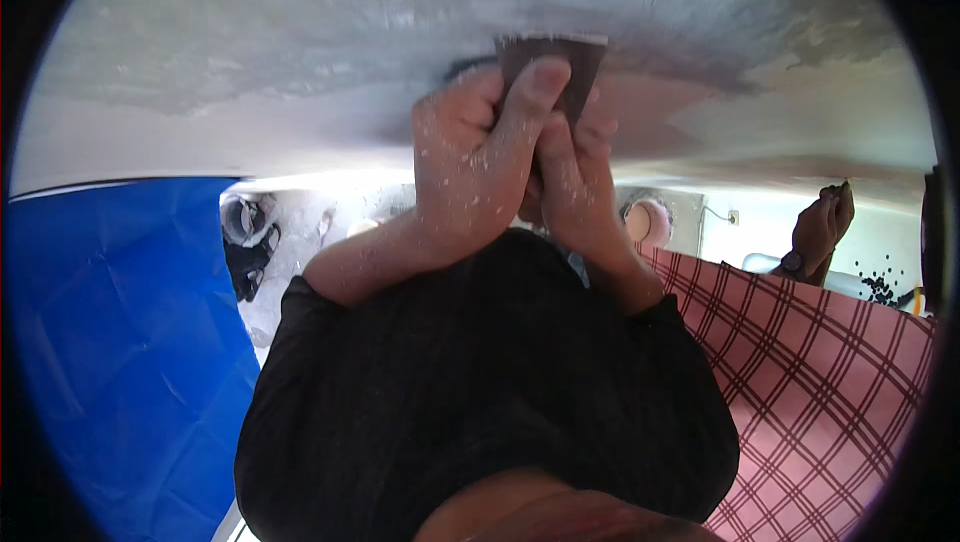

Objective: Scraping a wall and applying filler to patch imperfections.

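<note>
Both my hands are raised together against a grey and white plastered surface. Between them they grip a putty knife, whose wide dark blade has a whitish edge that meets the surface. My left hand is closed on it, its thumb lying across the face of the blade. Close beside it, my right hand is closed too, with fingertips behind the blade's lower right side. The handle is hidden by my hands. White specks dot both hands and wrists.
A blue sheet hangs at left and a pink checked cloth at right. Beyond it, another person's hand reaches up to the surface. Below stand a grey bucket and a pinkish bucket. A socket is on the wall.
</note>
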Demonstrator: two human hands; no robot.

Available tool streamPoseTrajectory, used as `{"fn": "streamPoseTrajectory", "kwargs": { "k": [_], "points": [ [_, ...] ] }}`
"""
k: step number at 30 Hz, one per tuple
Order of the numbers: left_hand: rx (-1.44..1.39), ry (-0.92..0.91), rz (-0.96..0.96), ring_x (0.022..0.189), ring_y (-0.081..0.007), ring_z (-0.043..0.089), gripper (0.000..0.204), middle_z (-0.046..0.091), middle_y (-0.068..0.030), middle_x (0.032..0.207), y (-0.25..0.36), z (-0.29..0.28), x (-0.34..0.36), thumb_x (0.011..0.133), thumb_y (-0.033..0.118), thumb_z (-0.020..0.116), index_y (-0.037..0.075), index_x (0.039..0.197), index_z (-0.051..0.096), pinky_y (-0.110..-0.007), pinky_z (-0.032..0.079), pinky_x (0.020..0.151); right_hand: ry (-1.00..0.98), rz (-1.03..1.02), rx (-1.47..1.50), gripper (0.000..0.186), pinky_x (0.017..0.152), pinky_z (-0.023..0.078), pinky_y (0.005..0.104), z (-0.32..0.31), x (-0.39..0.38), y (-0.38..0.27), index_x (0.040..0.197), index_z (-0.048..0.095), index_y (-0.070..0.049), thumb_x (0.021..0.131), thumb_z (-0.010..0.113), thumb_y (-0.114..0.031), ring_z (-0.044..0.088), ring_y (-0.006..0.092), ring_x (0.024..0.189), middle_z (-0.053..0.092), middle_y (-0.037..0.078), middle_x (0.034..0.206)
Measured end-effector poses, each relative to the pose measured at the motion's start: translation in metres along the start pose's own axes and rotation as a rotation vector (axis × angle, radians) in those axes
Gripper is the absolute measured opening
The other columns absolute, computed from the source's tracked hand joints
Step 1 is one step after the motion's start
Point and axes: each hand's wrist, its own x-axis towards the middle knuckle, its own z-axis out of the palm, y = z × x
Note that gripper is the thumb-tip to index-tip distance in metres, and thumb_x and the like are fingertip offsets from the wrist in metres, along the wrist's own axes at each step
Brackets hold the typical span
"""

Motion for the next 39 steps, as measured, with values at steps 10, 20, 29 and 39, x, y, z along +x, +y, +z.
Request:
{"fn": "streamPoseTrajectory", "kwargs": {
  "k": [10,20,29,39],
  "points": [
    [0.072,-0.140,-0.184,0.064,-0.0072,0.063,0.033,0.073,-0.0105,0.088,-0.024,-0.019,-0.008,0.102,0.025,0.053,-0.005,0.100,0.067,-0.021,0.050,0.054,-0.045,0.313,0.318,0.033,0.041,0.028,0.0225,-0.014,-0.016,0.022,0.089,0.045,-0.010,0.105,0.043,-0.038,0.036,0.0059,0.047,0.040,-0.004,0.059],
    [0.018,-0.159,-0.175,0.060,-0.0055,0.060,0.032,0.074,-0.0139,0.094,-0.021,-0.009,-0.007,0.102,0.023,0.054,-0.006,0.090,0.063,-0.020,0.047,0.049,0.000,0.314,0.221,0.042,0.037,0.025,0.0229,-0.016,-0.021,-0.004,0.077,0.041,-0.011,0.105,0.040,-0.041,0.033,0.0060,0.043,0.038,-0.003,0.057],
    [-0.105,-0.202,-0.181,0.087,-0.0211,0.070,0.026,0.071,-0.0180,0.100,-0.001,-0.015,-0.012,0.099,0.012,0.056,-0.007,0.115,0.060,-0.031,0.057,0.079,-0.054,0.334,0.205,0.050,0.037,0.026,0.0234,-0.004,-0.037,-0.004,0.070,0.040,-0.011,0.105,0.037,-0.047,0.032,0.0077,0.042,0.036,-0.002,0.054],
    [-0.008,-0.118,-0.030,0.082,-0.0260,0.072,0.022,0.072,-0.0199,0.090,0.028,-0.057,-0.040,0.095,0.013,0.063,-0.007,0.104,0.067,-0.035,0.060,0.073,-0.102,0.449,0.118,0.058,0.040,0.027,0.0235,0.045,-0.058,-0.001,0.062,0.038,-0.011,0.103,0.037,-0.052,0.033,0.0079,0.043,0.034,-0.004,0.054]
  ]
}}
